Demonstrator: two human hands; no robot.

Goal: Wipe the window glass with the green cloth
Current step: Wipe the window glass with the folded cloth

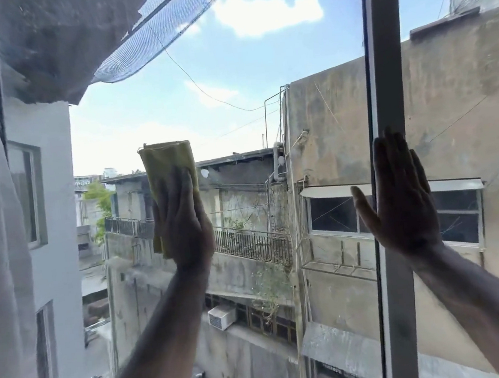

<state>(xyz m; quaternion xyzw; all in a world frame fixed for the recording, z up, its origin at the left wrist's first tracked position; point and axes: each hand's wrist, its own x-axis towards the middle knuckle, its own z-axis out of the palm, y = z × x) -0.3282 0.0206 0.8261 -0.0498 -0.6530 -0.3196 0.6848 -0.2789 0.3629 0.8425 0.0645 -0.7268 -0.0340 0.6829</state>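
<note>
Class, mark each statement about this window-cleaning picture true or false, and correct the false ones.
1. The left hand presses the green cloth flat against the glass. True.
2. The right hand holds a spray bottle. False: it is bare, fingers spread, palm resting flat at the window frame.
3. The cloth is folded. True.
4. The cloth lies to the right of the frame. False: it is to the left.

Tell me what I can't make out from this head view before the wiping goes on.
- Green cloth: its middle lies hidden under the left hand.
- Window glass: bottom edge cut off by the frame edge; dirt too faint to judge.
- Window frame bar: partly covered by the right hand.
- Both palms face away.
</note>
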